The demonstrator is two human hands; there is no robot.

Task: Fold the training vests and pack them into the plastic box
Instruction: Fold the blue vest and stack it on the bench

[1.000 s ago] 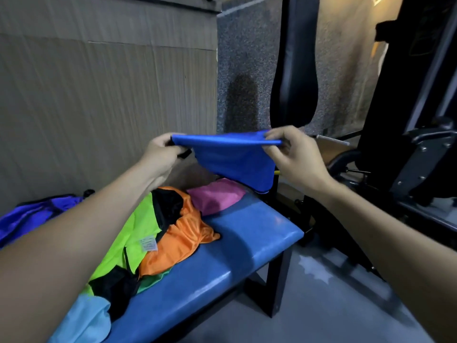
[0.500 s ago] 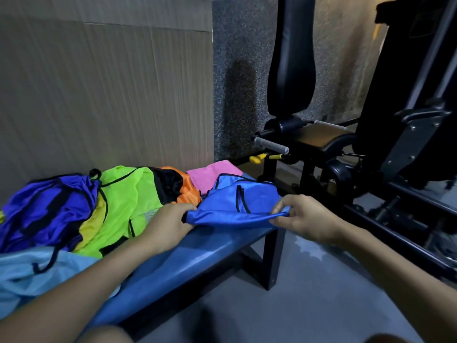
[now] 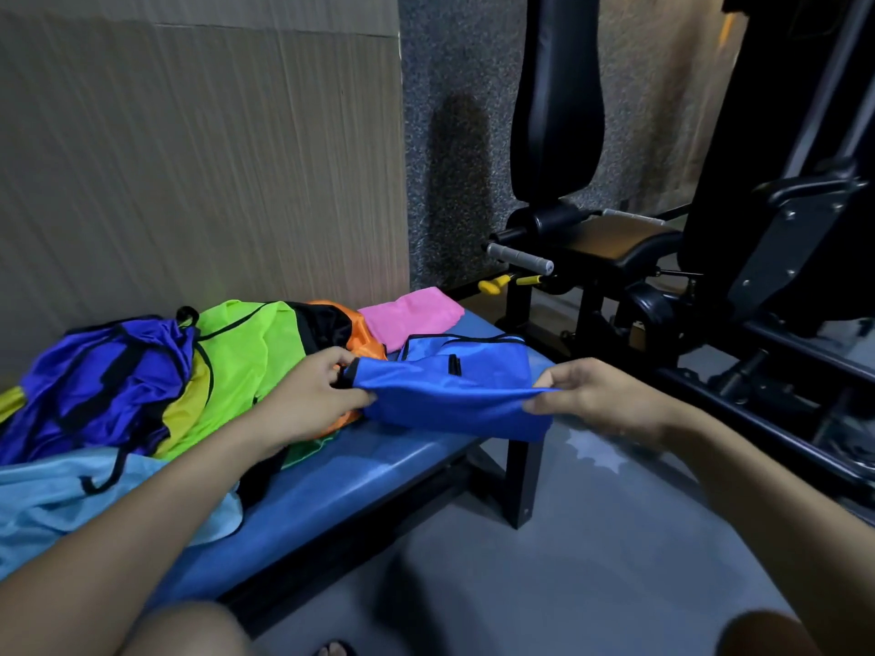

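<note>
Blue bench (image 3: pixel 360 485) — both hands, left hand (image 3: pixel 308 400) and right hand (image 3: pixel 596 400), seemingly pinch blue vest (image 3: pixel 450 395) edges.

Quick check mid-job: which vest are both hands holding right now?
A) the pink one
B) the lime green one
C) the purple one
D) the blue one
D: the left hand and right hand each pinch an end of the blue vest over the bench.

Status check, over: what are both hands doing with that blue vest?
Left hand and right hand each pinch the blue vest. Vest half over the bench end. Plastic box not in view.
</note>
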